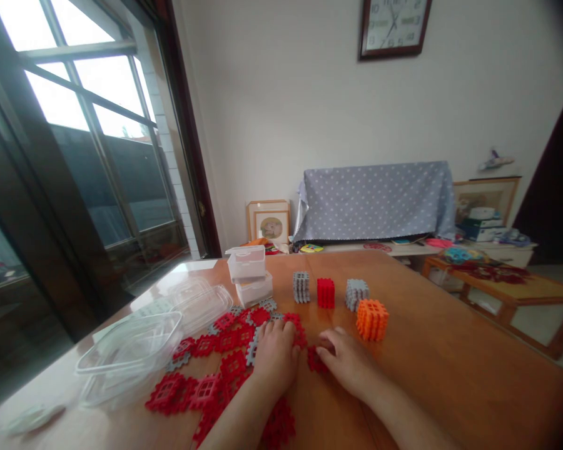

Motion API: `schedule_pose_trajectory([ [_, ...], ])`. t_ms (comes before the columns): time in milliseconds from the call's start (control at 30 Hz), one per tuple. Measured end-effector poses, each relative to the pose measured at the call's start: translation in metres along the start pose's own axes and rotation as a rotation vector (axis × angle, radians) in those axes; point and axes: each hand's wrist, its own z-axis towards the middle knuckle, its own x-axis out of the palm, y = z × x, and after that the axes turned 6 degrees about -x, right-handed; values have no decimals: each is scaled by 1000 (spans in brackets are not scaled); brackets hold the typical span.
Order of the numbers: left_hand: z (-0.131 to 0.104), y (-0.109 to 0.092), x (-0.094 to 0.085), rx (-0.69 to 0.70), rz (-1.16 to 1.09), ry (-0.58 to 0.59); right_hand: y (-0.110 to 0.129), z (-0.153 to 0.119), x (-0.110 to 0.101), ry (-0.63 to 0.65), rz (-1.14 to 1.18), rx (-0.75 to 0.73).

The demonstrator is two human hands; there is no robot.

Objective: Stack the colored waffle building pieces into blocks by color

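Observation:
Many flat red interlocking plastic tiles (206, 389), square with notched edges, lie spread on the table, with grey tiles (181, 360) among them. My left hand (276, 353) reaches over the right side of this spread, fingers curled down on a red tile (296, 326); its fingertips are partly hidden. Just to the right, my right hand (347, 362) is closed on a red tile (315, 359) close to the tabletop. Beyond the hands stand tile stacks: a grey one (301, 287), a red one (326, 293), another grey one (356, 294) and an orange one (372, 320).
Clear plastic tubs (129, 350) and a lid (206, 309) sit left of the tiles. Two small translucent boxes (248, 265) are stacked behind them. A white lid-like object (32, 419) lies at the near left of the wooden table (460, 375). A low side table (520, 300) stands right.

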Motion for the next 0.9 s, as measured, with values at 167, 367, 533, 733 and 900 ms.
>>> schedule_pose_trajectory([
  [167,4,4,9,12,-212,-35,4,-1,-3,-1,1,-2],
  [367,14,2,18,-84,-948,-28,9,2,-9,-188,169,-37],
  [533,12,-4,12,-124,-1411,118,15,2,-13,-214,441,-20],
  [733,10,-5,12,-163,-1351,99,16,0,-12,-100,540,-5],
  [900,6,3,23,-113,-885,38,8,2,-11,-133,483,5],
])
